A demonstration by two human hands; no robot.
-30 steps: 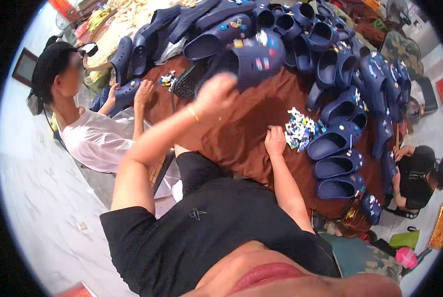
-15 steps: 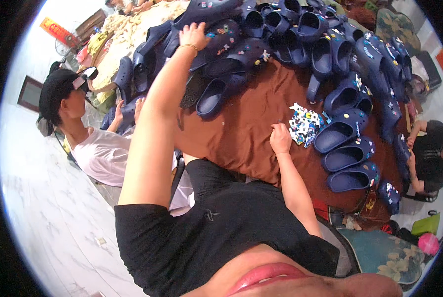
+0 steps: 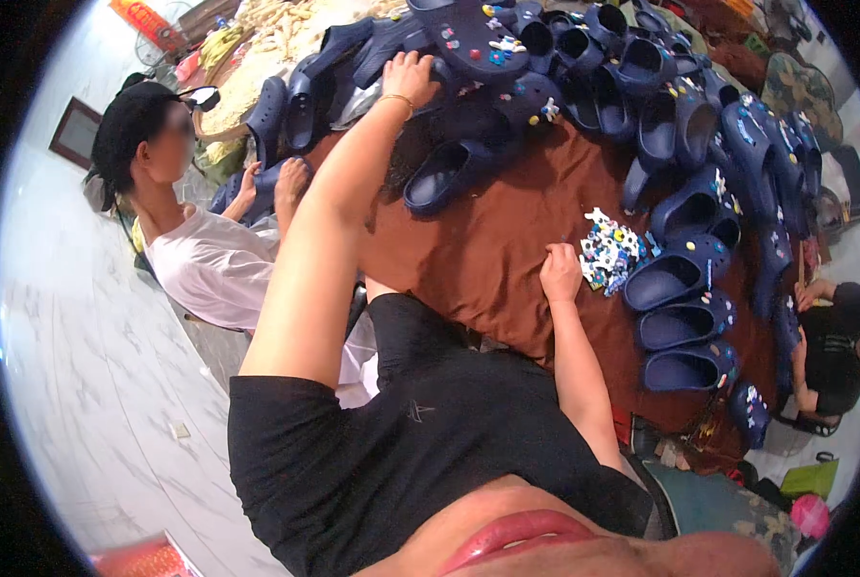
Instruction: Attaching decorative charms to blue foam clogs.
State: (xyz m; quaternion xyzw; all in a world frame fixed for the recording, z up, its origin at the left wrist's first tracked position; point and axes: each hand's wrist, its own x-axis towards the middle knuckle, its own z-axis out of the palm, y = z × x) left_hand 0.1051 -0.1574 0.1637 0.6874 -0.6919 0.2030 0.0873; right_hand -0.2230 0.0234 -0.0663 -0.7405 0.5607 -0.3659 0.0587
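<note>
My left hand (image 3: 411, 77), with a thin bracelet at its wrist, reaches far forward among navy clogs. Its fingers curl over the edge of a dark clog (image 3: 441, 73), whose outline is partly hidden. Just beyond stands a large navy clog (image 3: 470, 37) dotted with small colourful charms. My right hand (image 3: 560, 272) rests low over the brown cloth, fingertips pinched together; whatever is in them is too small to make out. Right beside it lies a heap of white, blue and yellow shoe charms (image 3: 612, 252). Another navy clog (image 3: 444, 178) lies on the cloth nearer me.
Charm-decorated clogs (image 3: 685, 322) line the right side of the brown cloth (image 3: 487, 240), with more heaped at the back. A person in a cap (image 3: 213, 255) sits at the left handling a clog; another person in black (image 3: 834, 337) works at the right.
The view has shifted slightly. My left hand has drawn its fingers together at a clog's edge, and a charm-covered clog beyond it stands differently. My right hand stays by the charms.
</note>
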